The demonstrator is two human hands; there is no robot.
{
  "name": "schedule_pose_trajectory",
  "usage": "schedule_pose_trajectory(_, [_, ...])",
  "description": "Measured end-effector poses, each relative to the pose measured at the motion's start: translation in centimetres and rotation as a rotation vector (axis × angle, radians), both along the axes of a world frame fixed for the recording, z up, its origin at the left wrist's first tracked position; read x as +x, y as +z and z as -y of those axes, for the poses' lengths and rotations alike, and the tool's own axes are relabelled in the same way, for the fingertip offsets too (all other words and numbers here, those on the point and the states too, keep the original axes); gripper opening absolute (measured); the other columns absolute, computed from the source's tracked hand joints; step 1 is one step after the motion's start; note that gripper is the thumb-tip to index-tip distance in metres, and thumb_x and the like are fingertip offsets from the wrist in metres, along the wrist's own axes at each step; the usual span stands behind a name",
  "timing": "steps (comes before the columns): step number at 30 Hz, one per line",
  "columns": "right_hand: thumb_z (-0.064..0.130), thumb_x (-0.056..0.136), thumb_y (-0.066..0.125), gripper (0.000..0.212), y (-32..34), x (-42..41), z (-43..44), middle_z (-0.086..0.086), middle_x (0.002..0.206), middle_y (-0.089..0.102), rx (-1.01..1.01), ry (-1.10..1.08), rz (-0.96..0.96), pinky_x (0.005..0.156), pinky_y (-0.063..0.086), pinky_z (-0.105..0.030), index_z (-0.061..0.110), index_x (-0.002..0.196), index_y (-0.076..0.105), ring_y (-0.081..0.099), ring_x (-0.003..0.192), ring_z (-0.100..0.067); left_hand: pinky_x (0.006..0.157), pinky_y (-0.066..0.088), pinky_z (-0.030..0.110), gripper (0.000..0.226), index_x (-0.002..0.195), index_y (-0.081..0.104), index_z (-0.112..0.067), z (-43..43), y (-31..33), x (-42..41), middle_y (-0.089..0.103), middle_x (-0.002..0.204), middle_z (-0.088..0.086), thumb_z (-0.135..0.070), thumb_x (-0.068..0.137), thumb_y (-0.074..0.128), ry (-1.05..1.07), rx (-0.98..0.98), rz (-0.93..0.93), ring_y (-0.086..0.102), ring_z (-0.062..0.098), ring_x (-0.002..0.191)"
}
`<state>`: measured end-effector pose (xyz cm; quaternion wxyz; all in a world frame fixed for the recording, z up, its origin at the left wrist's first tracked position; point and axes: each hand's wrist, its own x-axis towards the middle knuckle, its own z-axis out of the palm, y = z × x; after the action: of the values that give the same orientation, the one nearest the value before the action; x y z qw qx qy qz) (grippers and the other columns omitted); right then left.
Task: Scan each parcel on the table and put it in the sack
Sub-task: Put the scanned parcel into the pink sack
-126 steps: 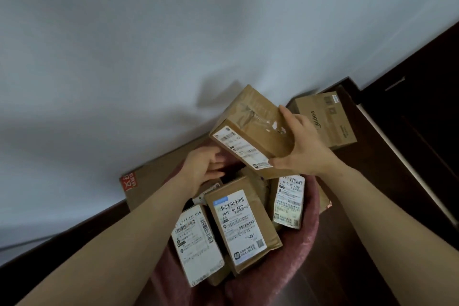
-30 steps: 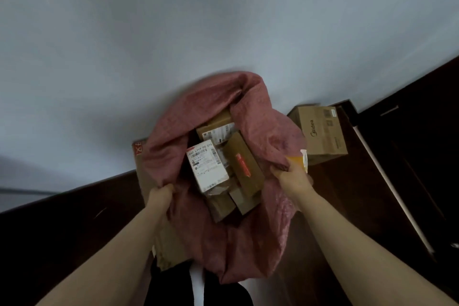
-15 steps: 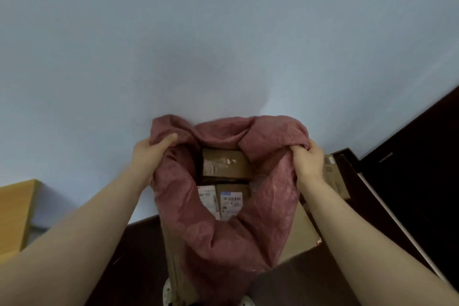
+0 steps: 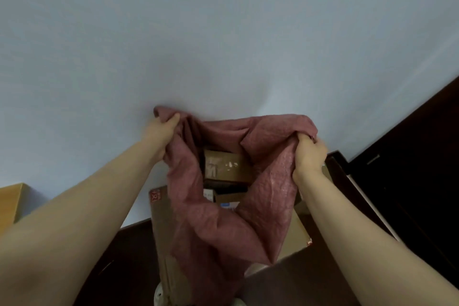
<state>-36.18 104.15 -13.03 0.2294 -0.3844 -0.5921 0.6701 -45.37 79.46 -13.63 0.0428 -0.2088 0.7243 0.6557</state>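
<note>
Both hands hold the pink-red sack open by its rim, with parcels inside.

The sack's mouth gapes wide between the two fists. A pale wall stands close behind the sack, and a large flat cardboard box leans behind it, showing on both sides. Dark floor lies free to the sack's left, a dark door stands to its right, and the corner of a light wooden surface shows far to its left. The left hand is closed tight, fingers curled round a bunch of cloth at the sack's left rim. The right hand is clenched the same way on the right rim. A brown taped parcel lies inside the sack, below and between the hands. Under it the white labels of other parcels show, deeper in the sack.
</note>
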Motion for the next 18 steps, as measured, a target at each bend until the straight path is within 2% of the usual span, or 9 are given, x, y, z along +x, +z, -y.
schedule_pose_trajectory(3, [0.014,0.095,0.056,0.026,2.6,-0.3,0.3,0.004,0.073,0.06,0.015,-0.065,-0.178,0.07,0.048,-0.023,0.022,0.071,0.062,0.056,0.075,-0.01,0.073,0.051,0.03,0.026,0.114,0.061,-0.007,-2.5,2.8,-1.6,0.061,0.083,0.0,-0.025,0.095,0.058,-0.077,0.106,-0.084,0.06,0.017,0.077])
schedule_pose_trajectory(5, [0.014,0.097,0.054,0.026,3.6,-0.2,0.4,0.005,0.074,0.058,-0.017,-0.129,-0.239,0.066,0.047,-0.018,0.021,0.072,0.06,0.055,0.072,-0.006,0.078,0.052,0.033,0.023,0.109,0.064,-0.009,-3.6,4.2,-2.4,0.063,0.083,0.001,-0.026,0.095,0.058,-0.12,0.132,-0.13,0.061,0.019,0.081])
schedule_pose_trajectory(8, [0.021,0.094,0.054,0.014,2.5,0.4,1.2,0.004,0.08,0.061,-0.026,-0.115,-0.113,0.07,0.051,-0.023,0.02,0.082,0.061,0.06,0.08,-0.011,0.071,0.055,0.029,0.016,0.086,0.065,-0.013,-4.8,5.3,-3.0,0.065,0.081,0.001,-0.028,0.092,0.062,-0.182,0.149,-0.166,0.063,0.013,0.072])
schedule_pose_trajectory(10, [0.022,0.087,0.058,0.006,0.4,1.0,2.4,0.0,0.088,0.066,-0.044,-0.025,0.023,0.084,0.055,-0.038,0.022,0.091,0.062,0.064,0.091,-0.02,0.064,0.055,0.024,0.012,0.083,0.066,-0.014,-5.3,5.5,-2.9,0.066,0.078,-0.001,-0.024,0.087,0.069,-0.269,0.113,-0.146,0.064,0.012,0.069])
schedule_pose_trajectory(11, [0.02,0.086,0.058,0.011,-0.5,1.4,3.1,-0.002,0.093,0.066,-0.071,0.038,0.095,0.089,0.054,-0.043,0.022,0.096,0.063,0.065,0.094,-0.023,0.062,0.056,0.024,0.01,0.087,0.067,-0.012,-5.4,5.2,-2.7,0.068,0.08,0.001,-0.019,0.083,0.073,-0.325,0.093,-0.118,0.065,0.014,0.071])
schedule_pose_trajectory(14, [0.012,0.086,0.062,0.028,-2.5,2.5,4.4,-0.005,0.099,0.061,-0.214,0.185,0.261,0.093,0.052,-0.047,0.014,0.114,0.057,0.061,0.101,-0.028,0.06,0.056,0.028,0.034,0.106,0.066,-0.004,-5.3,2.2,-1.7,0.069,0.098,0.015,0.002,0.074,0.075,-0.414,0.009,0.026,0.065,0.023,0.075])
schedule_pose_trajectory(16, [0.012,0.083,0.067,0.047,-3.4,3.1,4.4,-0.005,0.1,0.058,-0.33,0.213,0.342,0.088,0.053,-0.045,0.012,0.128,0.051,0.058,0.097,-0.028,0.071,0.054,0.033,0.058,0.126,0.055,-0.002,-4.8,-0.4,-1.3,0.063,0.117,0.018,0.005,0.073,0.075,-0.403,-0.062,0.098,0.064,0.027,0.088])
schedule_pose_trajectory(18, [0.018,0.084,0.069,0.057,-4.1,3.5,3.8,-0.008,0.107,0.058,-0.424,0.194,0.387,0.078,0.05,-0.04,0.012,0.136,0.046,0.057,0.09,-0.026,0.093,0.049,0.039,0.089,0.147,0.029,-0.005,-3.9,-2.6,-0.6,0.05,0.137,0.015,-0.004,0.073,0.079,-0.333,-0.078,0.134,0.057,0.029,0.114])
